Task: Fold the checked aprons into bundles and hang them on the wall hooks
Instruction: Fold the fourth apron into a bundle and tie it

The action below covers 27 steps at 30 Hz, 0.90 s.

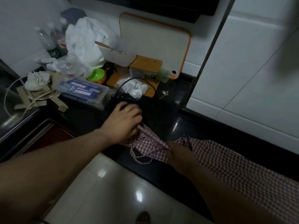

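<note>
A red-and-white checked apron lies along the front edge of the black counter, running from the middle down to the lower right. Its thin ties loop over the counter edge. My left hand reaches in from the left, and its curled fingers hold the apron's far left end against the counter. My right hand comes in from the lower right and holds the gathered cloth at the apron's middle. The cloth folds hide its fingers. No wall hooks are in view.
Clutter fills the back of the counter: a clear plastic box, a green bowl, a white cloth heap, bottles, a wooden-lidded box and a black wire basket. An orange-rimmed board leans on the tiled wall. A sink is at left.
</note>
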{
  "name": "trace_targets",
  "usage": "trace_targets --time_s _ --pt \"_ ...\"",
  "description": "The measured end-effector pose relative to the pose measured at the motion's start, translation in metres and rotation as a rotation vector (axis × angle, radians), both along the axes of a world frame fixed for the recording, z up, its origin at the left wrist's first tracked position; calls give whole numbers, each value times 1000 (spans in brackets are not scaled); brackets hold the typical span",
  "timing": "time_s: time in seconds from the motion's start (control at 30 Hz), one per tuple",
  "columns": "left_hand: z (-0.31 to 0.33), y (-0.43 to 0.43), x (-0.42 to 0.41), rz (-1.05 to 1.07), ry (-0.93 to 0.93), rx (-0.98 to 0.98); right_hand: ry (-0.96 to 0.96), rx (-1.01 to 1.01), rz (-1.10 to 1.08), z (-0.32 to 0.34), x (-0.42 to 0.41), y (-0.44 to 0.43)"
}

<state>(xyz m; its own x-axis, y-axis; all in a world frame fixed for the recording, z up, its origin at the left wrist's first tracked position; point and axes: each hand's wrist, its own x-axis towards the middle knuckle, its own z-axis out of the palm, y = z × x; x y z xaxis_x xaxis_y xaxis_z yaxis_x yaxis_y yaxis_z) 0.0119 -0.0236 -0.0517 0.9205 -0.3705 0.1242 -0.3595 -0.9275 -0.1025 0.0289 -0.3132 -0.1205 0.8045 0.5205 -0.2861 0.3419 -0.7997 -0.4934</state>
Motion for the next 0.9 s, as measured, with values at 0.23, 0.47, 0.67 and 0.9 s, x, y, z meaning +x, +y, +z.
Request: trace_targets --time_s 0.23,0.47,0.67,0.9 --pt "47 -34 63 243 246 -825 188 243 -97 8 7 -8" --pt "-25 -47 -22 346 134 -433 46 243 -183 2 14 -3" --pt "-78 -66 -67 214 404 -196 79 236 -215 -2 13 1" --pt "-59 -71 -83 176 1221 -129 -18 394 -251 11 10 6"
